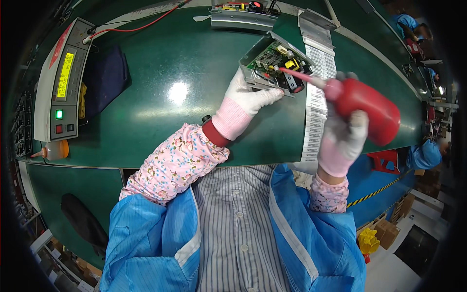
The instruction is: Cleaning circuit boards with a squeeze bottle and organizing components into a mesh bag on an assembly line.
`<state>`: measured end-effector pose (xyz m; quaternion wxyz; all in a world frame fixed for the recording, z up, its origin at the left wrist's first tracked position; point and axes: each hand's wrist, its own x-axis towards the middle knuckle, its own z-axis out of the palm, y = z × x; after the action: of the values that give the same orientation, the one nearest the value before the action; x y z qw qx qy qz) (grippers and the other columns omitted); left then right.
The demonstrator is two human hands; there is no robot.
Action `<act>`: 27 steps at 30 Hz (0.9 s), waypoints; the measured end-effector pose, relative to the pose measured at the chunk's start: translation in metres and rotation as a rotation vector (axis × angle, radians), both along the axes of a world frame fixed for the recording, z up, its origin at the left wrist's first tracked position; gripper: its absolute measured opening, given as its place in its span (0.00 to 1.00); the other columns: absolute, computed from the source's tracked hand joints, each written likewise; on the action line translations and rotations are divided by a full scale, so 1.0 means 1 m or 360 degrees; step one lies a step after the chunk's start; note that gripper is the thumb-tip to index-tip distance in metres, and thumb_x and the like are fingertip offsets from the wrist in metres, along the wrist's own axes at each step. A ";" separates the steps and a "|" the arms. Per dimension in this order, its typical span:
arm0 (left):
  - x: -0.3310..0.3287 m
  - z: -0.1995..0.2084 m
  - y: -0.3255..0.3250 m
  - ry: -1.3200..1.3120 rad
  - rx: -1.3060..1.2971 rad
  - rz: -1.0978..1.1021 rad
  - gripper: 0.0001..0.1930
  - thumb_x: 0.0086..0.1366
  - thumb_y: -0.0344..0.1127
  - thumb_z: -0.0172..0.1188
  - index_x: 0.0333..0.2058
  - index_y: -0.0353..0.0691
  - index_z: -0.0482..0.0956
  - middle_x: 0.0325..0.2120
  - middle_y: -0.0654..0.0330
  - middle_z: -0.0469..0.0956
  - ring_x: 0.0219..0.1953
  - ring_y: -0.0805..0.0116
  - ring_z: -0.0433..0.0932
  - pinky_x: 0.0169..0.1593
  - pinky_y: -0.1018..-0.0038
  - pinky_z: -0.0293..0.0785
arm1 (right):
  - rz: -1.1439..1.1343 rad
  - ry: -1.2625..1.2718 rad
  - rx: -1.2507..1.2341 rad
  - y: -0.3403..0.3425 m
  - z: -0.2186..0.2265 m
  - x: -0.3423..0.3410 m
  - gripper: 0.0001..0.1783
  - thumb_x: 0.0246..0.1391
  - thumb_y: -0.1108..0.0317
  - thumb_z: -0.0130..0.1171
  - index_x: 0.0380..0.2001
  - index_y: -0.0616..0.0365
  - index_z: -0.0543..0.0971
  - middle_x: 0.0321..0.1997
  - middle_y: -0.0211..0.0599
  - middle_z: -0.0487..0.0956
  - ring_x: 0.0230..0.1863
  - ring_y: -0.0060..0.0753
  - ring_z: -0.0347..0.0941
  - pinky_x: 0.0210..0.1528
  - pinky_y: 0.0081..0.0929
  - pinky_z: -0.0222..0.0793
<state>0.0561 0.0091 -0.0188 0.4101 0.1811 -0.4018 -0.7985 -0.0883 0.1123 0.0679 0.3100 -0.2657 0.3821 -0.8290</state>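
Note:
My left hand (248, 97), in a white glove with a pink cuff, holds an open power supply unit (277, 58), its circuit board tilted in a grey metal housing. Green board, a yellow transformer and several other components show inside. My right hand (345, 126), gloved alike, is wrapped round a red squeeze bottle (372, 107), slightly blurred. The bottle's long pink nozzle points left, its tip at the components on the board. Whether the tip touches them I cannot tell.
A strip of white labels (316, 121) runs along the green bench (165, 117) beside the unit. Another power supply unit (243, 19) lies at the far edge, with a bare metal housing (317, 27) nearby. At left stand a tester (63, 82), dark cloth (104, 80) and small bottle (56, 150).

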 end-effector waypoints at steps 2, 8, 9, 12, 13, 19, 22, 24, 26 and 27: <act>0.001 0.004 0.000 0.0073 0.0124 -0.0019 0.24 0.63 0.18 0.64 0.56 0.34 0.70 0.46 0.51 0.81 0.42 0.65 0.84 0.47 0.75 0.82 | 0.0103 -0.0286 -0.0101 0.010 0.004 -0.012 0.38 0.47 0.74 0.72 0.62 0.56 0.67 0.61 0.50 0.73 0.61 0.54 0.72 0.61 0.46 0.76; 0.003 0.016 -0.005 0.0327 0.0543 -0.0098 0.20 0.67 0.21 0.61 0.57 0.33 0.71 0.47 0.50 0.81 0.41 0.62 0.84 0.46 0.72 0.83 | 0.0081 -0.0516 -0.0114 0.031 -0.006 -0.026 0.37 0.48 0.74 0.71 0.61 0.56 0.66 0.60 0.49 0.73 0.63 0.53 0.70 0.64 0.50 0.73; 0.003 0.017 -0.005 0.0347 0.0571 -0.0093 0.20 0.67 0.22 0.61 0.57 0.33 0.71 0.47 0.49 0.81 0.41 0.62 0.83 0.46 0.72 0.83 | -0.0069 -0.0206 0.0041 0.032 -0.013 -0.023 0.37 0.49 0.73 0.71 0.61 0.55 0.67 0.59 0.49 0.73 0.63 0.53 0.71 0.64 0.50 0.73; 0.001 0.018 -0.005 0.0357 0.0597 -0.0100 0.20 0.68 0.22 0.60 0.57 0.33 0.71 0.47 0.49 0.80 0.40 0.61 0.83 0.45 0.71 0.84 | -0.0246 0.0214 0.0237 0.031 -0.022 -0.017 0.37 0.49 0.74 0.71 0.61 0.55 0.67 0.58 0.48 0.74 0.62 0.54 0.71 0.64 0.51 0.73; 0.000 0.018 -0.004 0.0351 0.0592 -0.0105 0.20 0.68 0.22 0.60 0.57 0.32 0.71 0.47 0.48 0.80 0.40 0.61 0.83 0.45 0.70 0.84 | -0.0266 0.0323 0.0275 0.029 -0.024 -0.015 0.37 0.48 0.74 0.71 0.61 0.54 0.67 0.58 0.48 0.74 0.62 0.54 0.72 0.64 0.51 0.73; -0.001 0.015 -0.004 0.0335 0.0556 -0.0109 0.20 0.68 0.22 0.60 0.57 0.32 0.71 0.47 0.48 0.80 0.40 0.61 0.83 0.45 0.70 0.84 | -0.0271 0.0582 0.0308 0.024 -0.028 -0.013 0.37 0.48 0.75 0.71 0.61 0.53 0.67 0.57 0.47 0.76 0.62 0.58 0.72 0.64 0.51 0.73; 0.000 0.015 -0.004 0.0333 0.0544 -0.0110 0.20 0.68 0.22 0.60 0.57 0.32 0.71 0.47 0.48 0.80 0.40 0.61 0.83 0.45 0.69 0.84 | -0.0263 0.0600 0.0305 0.022 -0.028 -0.013 0.37 0.48 0.75 0.71 0.61 0.52 0.67 0.57 0.47 0.76 0.63 0.59 0.72 0.64 0.52 0.72; 0.000 0.015 -0.004 0.0331 0.0533 -0.0109 0.19 0.68 0.22 0.60 0.57 0.32 0.70 0.47 0.48 0.80 0.40 0.61 0.83 0.45 0.69 0.84 | -0.0263 0.0608 0.0324 0.022 -0.027 -0.013 0.37 0.48 0.75 0.71 0.61 0.52 0.67 0.57 0.47 0.76 0.63 0.60 0.72 0.65 0.52 0.72; 0.000 0.016 -0.004 0.0329 0.0525 -0.0107 0.19 0.69 0.22 0.60 0.57 0.32 0.70 0.47 0.48 0.80 0.40 0.61 0.83 0.45 0.69 0.84 | -0.0262 0.0611 0.0331 0.022 -0.027 -0.013 0.37 0.48 0.75 0.70 0.61 0.52 0.67 0.57 0.47 0.76 0.64 0.61 0.71 0.65 0.52 0.72; 0.000 0.016 -0.004 0.0333 0.0529 -0.0106 0.19 0.69 0.22 0.59 0.57 0.32 0.70 0.47 0.48 0.80 0.40 0.61 0.83 0.45 0.69 0.84 | -0.0248 0.0601 0.0310 0.022 -0.026 -0.013 0.37 0.48 0.75 0.70 0.61 0.52 0.67 0.57 0.47 0.76 0.64 0.61 0.71 0.65 0.52 0.72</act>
<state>0.0562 0.0053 -0.0033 0.3874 0.1489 -0.2253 -0.8815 -0.1012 0.1339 0.0416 0.1921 -0.3546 0.5310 -0.7453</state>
